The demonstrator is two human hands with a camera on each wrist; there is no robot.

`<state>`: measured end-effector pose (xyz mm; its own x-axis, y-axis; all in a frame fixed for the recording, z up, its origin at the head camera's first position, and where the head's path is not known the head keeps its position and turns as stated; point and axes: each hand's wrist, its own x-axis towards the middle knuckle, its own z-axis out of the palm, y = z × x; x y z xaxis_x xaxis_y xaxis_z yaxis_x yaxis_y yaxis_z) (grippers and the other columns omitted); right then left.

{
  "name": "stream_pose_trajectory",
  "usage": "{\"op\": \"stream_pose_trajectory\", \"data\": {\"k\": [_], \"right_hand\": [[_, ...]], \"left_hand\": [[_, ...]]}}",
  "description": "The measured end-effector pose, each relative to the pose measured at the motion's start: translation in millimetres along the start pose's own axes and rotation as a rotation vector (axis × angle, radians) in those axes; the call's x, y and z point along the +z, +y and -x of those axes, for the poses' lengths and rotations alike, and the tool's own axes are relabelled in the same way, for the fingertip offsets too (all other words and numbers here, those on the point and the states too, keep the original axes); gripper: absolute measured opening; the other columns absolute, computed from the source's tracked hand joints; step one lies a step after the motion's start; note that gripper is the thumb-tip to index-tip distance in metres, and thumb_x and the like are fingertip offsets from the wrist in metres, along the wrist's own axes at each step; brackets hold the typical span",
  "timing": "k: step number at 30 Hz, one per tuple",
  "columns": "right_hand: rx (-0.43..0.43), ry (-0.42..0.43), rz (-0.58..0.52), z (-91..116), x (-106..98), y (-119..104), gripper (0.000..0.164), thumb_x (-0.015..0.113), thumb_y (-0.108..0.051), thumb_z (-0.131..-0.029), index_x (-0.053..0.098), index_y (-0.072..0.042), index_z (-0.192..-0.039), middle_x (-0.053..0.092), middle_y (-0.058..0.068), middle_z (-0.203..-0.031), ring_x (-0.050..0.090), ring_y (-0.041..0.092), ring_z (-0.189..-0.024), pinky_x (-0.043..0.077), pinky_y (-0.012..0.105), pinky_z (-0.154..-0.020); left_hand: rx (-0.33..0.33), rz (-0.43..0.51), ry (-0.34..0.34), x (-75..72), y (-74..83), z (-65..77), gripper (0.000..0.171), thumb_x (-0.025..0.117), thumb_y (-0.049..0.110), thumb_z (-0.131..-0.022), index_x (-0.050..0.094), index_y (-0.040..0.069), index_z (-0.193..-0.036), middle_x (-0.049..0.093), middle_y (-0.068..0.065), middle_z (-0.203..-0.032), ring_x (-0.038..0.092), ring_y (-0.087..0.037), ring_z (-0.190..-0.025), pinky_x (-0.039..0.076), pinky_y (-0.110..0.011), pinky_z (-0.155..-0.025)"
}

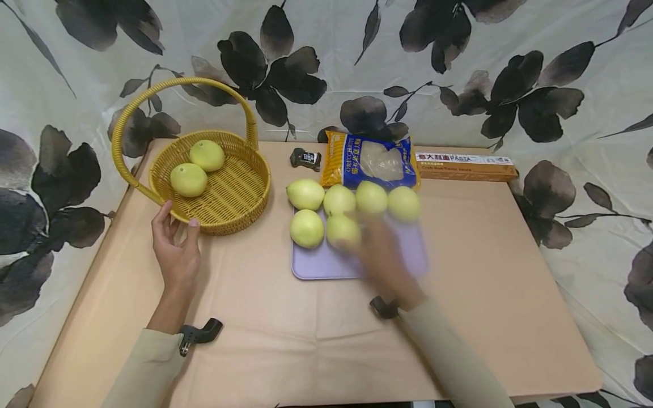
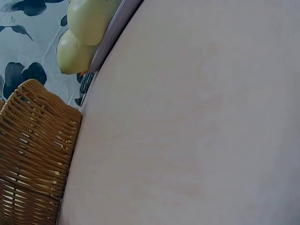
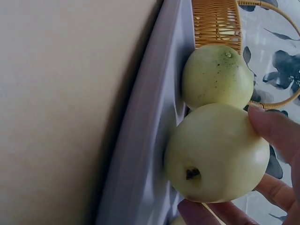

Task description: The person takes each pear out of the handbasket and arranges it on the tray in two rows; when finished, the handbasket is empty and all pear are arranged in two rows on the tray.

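In the head view my left hand (image 1: 178,255) rests against the front left of a yellow wicker basket (image 1: 240,221), its fingertips and thumb apart at the rim and outer wall. Two yellow-green apples (image 1: 189,180) lie inside the basket. My right hand (image 1: 385,255), blurred, is over a lilac tray (image 1: 316,269). The right wrist view shows its thumb and fingers (image 3: 276,129) around an apple (image 3: 220,154) at the tray, close against another apple (image 3: 218,75). Several apples (image 1: 306,194) sit together in the tray's far half. The left wrist view shows the basket's side (image 2: 35,154) but no hand.
Behind the tray lie a blue and yellow pasta bag (image 1: 377,161), a small black packet (image 1: 306,159) and a long brown pasta box (image 1: 464,166). The basket's tall arched handle (image 1: 178,82) rises in front of a floral cloth (image 1: 347,62). The table (image 1: 265,340) is beige.
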<state>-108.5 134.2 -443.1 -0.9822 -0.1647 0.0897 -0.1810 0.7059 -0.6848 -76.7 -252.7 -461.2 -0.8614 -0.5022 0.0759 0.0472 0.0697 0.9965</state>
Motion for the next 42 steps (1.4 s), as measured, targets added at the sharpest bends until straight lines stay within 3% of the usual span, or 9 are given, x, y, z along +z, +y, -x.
{"op": "stream_pose_trajectory", "data": {"k": [7, 13, 18, 24, 31, 36, 42], "right_hand": [[-0.02, 0.032, 0.018, 0.3, 4.4, 2.5, 0.063, 0.081, -0.05, -0.092, 0.06, -0.027, -0.146, 0.068, 0.001, -0.133, 0.064, 0.022, -0.12, 0.055, 0.046, -0.102], [-0.071, 0.101, 0.046, 4.7, -0.8, 2.6, 0.065, 0.08, -0.049, -0.094, 0.06, -0.015, -0.146, 0.069, 0.008, -0.13, 0.064, 0.027, -0.115, 0.055, 0.048, -0.1], [-0.139, 0.151, -0.023, -6.9, -5.7, -22.6, 0.066, 0.086, -0.044, -0.089, 0.064, -0.015, -0.145, 0.069, 0.008, -0.14, 0.061, 0.028, -0.127, 0.049, 0.047, -0.111], [-0.238, 0.127, -0.054, -31.9, 2.2, -73.5, 0.071, 0.091, -0.044, -0.083, 0.065, -0.018, -0.144, 0.069, 0.004, -0.142, 0.059, 0.026, -0.132, 0.046, 0.043, -0.115], [-0.401, 0.057, -0.195, -63.1, 36.4, -127.1, 0.07, 0.091, -0.036, -0.086, 0.062, -0.018, -0.148, 0.067, 0.002, -0.144, 0.059, 0.019, -0.134, 0.05, 0.037, -0.113], [-0.417, -0.031, -0.198, -84.9, 71.2, -160.4, 0.07, 0.087, -0.04, -0.09, 0.057, -0.022, -0.152, 0.065, -0.001, -0.145, 0.06, 0.014, -0.125, 0.052, 0.03, -0.103], [-0.411, -0.115, -0.131, -109.8, 111.2, -190.4, 0.071, 0.083, -0.044, -0.093, 0.053, -0.026, -0.155, 0.06, -0.008, -0.154, 0.052, 0.008, -0.143, 0.04, 0.022, -0.118]], "left_hand": [[-0.006, -0.007, -0.006, 0.4, -1.5, 0.2, 0.062, 0.059, 0.015, -0.109, 0.031, 0.026, -0.163, 0.024, -0.001, -0.175, 0.028, -0.028, -0.159, 0.035, -0.051, -0.13], [0.009, -0.005, -0.004, 0.9, 0.2, -0.9, 0.062, 0.06, 0.015, -0.109, 0.032, 0.027, -0.163, 0.025, -0.002, -0.175, 0.029, -0.029, -0.159, 0.036, -0.052, -0.129], [0.017, -0.03, -0.005, 0.0, 0.9, -1.8, 0.062, 0.059, 0.017, -0.109, 0.031, 0.027, -0.163, 0.024, -0.001, -0.175, 0.029, -0.03, -0.159, 0.036, -0.052, -0.129], [-0.001, -0.024, -0.004, -0.1, -1.1, -1.7, 0.062, 0.059, 0.017, -0.109, 0.031, 0.026, -0.164, 0.024, 0.001, -0.175, 0.029, -0.029, -0.159, 0.035, -0.052, -0.13], [-0.007, -0.022, 0.001, 0.7, -1.2, -0.5, 0.062, 0.059, 0.017, -0.109, 0.03, 0.026, -0.164, 0.024, 0.003, -0.175, 0.028, -0.029, -0.16, 0.034, -0.053, -0.13], [0.008, -0.034, -0.002, -0.1, -0.9, -0.3, 0.062, 0.059, 0.018, -0.109, 0.03, 0.027, -0.164, 0.023, 0.001, -0.176, 0.029, -0.03, -0.16, 0.035, -0.053, -0.129], [0.01, -0.058, -0.004, -0.6, -1.1, -0.1, 0.063, 0.058, 0.018, -0.11, 0.029, 0.026, -0.164, 0.023, 0.001, -0.176, 0.029, -0.03, -0.16, 0.038, -0.051, -0.128]]}}
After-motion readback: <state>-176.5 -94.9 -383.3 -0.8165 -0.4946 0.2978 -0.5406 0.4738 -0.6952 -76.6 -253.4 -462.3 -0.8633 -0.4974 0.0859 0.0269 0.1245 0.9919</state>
